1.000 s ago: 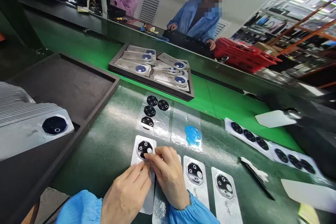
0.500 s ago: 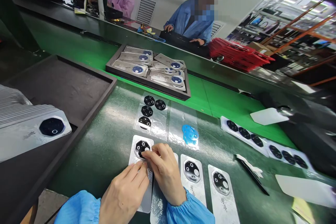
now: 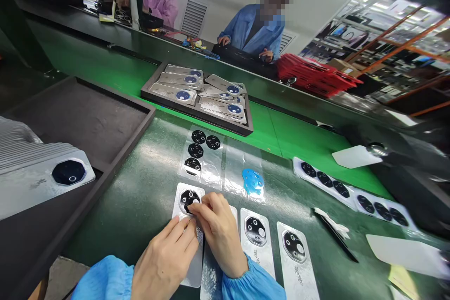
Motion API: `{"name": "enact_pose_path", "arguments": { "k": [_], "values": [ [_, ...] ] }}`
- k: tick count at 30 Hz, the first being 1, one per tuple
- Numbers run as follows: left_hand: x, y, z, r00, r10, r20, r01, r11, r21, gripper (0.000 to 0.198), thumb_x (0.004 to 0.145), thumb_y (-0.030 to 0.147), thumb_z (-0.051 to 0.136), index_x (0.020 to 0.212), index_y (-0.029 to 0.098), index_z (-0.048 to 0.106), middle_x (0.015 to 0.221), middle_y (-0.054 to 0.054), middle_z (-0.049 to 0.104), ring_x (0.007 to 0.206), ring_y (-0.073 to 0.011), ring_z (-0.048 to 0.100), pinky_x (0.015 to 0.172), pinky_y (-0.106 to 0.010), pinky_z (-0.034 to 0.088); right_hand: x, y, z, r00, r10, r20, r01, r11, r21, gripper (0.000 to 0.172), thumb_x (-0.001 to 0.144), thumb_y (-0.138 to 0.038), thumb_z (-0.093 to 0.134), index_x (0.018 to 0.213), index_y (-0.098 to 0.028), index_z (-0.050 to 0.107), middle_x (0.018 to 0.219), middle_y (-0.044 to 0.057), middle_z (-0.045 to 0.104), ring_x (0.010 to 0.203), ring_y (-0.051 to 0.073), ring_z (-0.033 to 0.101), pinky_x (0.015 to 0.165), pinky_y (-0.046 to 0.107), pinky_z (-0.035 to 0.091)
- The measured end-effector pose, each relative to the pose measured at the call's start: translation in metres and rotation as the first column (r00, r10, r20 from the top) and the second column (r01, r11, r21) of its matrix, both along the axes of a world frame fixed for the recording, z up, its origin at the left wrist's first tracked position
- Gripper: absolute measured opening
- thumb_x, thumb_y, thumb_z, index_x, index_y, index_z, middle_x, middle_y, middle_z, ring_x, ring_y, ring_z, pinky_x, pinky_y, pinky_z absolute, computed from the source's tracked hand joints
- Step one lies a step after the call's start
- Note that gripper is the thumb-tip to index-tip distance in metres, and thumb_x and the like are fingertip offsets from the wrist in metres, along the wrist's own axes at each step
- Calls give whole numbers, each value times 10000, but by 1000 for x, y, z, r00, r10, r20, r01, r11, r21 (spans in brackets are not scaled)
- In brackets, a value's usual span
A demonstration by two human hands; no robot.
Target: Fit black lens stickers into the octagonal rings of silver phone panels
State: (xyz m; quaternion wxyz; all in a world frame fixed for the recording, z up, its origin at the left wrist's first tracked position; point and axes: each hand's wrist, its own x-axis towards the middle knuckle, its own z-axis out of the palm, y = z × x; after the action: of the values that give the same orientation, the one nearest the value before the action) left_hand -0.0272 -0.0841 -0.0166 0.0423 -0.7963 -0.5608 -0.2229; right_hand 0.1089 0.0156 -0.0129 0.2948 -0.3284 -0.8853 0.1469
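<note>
A silvery phone back panel (image 3: 192, 275) lies on the green table in front of me. Near its top is a black octagonal camera cover (image 3: 186, 195) with round holes. My left hand (image 3: 164, 258) rests across the panel just below that cover, its fingers stretched out. Over the cover's lower right edge, thumb and forefinger of my right hand (image 3: 221, 233) are pinched together; whatever is between them is too small to make out. To the right are further panels with the same dark covers, a middle one (image 3: 259, 239) and an outer one (image 3: 298, 262). Another panel is partly hidden under my right wrist.
Beyond my hands lie a clear sheet of black octagonal pieces (image 3: 196, 150) and blue film scraps (image 3: 253, 182). A tray of panels (image 3: 195, 111) stands behind. Stacked panels (image 3: 42, 173) are at left, black tweezers (image 3: 335, 234) at right. A person in blue (image 3: 251, 28) sits opposite.
The view has shifted slightly. Both my hands keep nearly the same place on the panel. Across the table, the co-worker's hand has lifted a little.
</note>
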Motion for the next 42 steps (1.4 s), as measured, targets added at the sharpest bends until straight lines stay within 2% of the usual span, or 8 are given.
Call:
{"name": "enact_pose_path", "arguments": {
  "k": [5,9,16,21,28,35,38,42],
  "values": [
    [0,1,-3,1000,-4,14,5,1000,-28,383,983,1,296,1097,78,654,1131,-85,713,1098,-219,678,1015,-367,540,-1,0,-1,999,-48,-2,48,999,-17,167,969,-90,499,956,-204,620,860,28,486,781,176,452,659,298,376],
    [-1,2,-3,1000,-4,10,4,1000,-23,386,974,-15,298,1087,75,655,1117,-89,714,1096,-220,677,1008,-365,539,-1,2,-1,1000,-21,20,21,1000,-21,145,963,-101,520,942,-203,622,850,25,487,770,176,449,650,299,368],
    [0,2,0,1000,-6,18,6,999,-36,368,980,-2,310,1074,78,657,1114,-90,712,1094,-218,676,1006,-358,543,-1,-1,0,999,-45,16,45,999,-11,162,957,-77,516,962,-205,616,859,25,484,773,176,438,649,303,357],
    [0,3,0,1000,-3,26,4,999,-47,354,989,14,319,1102,83,648,1126,-79,707,1092,-218,677,1005,-357,551,2,2,8,999,-48,-13,48,998,-32,159,956,-72,524,962,-202,617,849,17,456,775,168,431,653,295,360],
    [-2,2,-4,999,8,32,-8,1000,17,437,987,-11,232,1071,84,650,1120,-67,711,1103,-189,680,958,-278,572,-6,7,8,997,-64,-35,62,996,-57,140,957,-81,533,940,-197,608,863,19,464,800,170,442,663,293,371],
    [-2,2,-11,999,-8,-38,9,1000,13,387,983,2,284,1044,108,651,1148,-62,712,1118,-199,673,1027,-326,524,-19,4,3,997,-72,20,72,997,26,154,964,-95,502,927,-195,613,860,27,478,782,177,437,658,298,356],
    [-3,2,-10,999,-24,-25,24,1000,-8,384,995,27,277,1017,120,650,1162,-66,705,1127,-200,664,1038,-330,510,-21,5,2,996,-60,65,55,996,75,169,962,-104,494,918,-198,627,850,30,489,759,182,432,651,309,346],
    [-5,4,-3,999,-43,-8,43,998,-36,344,1005,53,311,1054,114,646,1128,-68,708,1095,-191,671,1028,-310,507,-19,5,5,995,-88,35,88,996,5,167,967,-113,491,924,-208,621,850,25,476,776,178,452,650,296,371]
  ]
}}
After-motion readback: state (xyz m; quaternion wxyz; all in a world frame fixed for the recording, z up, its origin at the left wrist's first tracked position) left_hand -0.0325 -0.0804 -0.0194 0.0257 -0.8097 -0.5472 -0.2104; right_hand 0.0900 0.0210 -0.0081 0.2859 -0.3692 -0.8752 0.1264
